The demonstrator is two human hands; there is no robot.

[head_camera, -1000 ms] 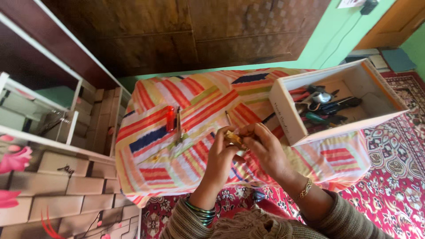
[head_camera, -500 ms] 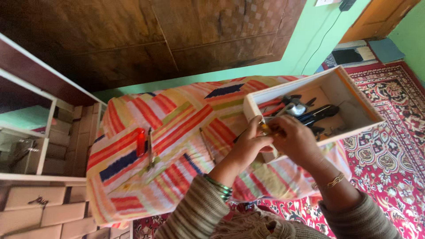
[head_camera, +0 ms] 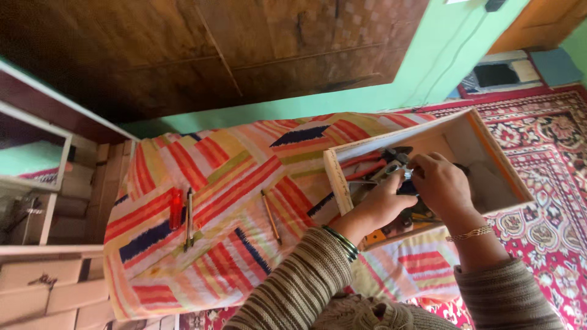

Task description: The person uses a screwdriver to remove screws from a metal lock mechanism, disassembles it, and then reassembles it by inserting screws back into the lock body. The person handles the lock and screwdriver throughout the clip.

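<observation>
While both reach into the wooden box (head_camera: pixel 335 177) | left hand (head_camera: pixel 382 205), right hand (head_camera: pixel 441 183): pinching small metal part (head_camera: pixel 406 174) | striped cloth (head_camera: pixel 232 183)

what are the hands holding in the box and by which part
Both hands, left hand and right hand, pinch a small metal piece between fingertips over the wooden box; exact grip unclear.

Both hands, left hand (head_camera: pixel 385 205) and right hand (head_camera: pixel 443 183), are held inside the wooden box (head_camera: pixel 489 156), with a red-handled screwdriver (head_camera: pixel 177 208) laid well apart from the box on the striped cloth (head_camera: pixel 232 183).
</observation>
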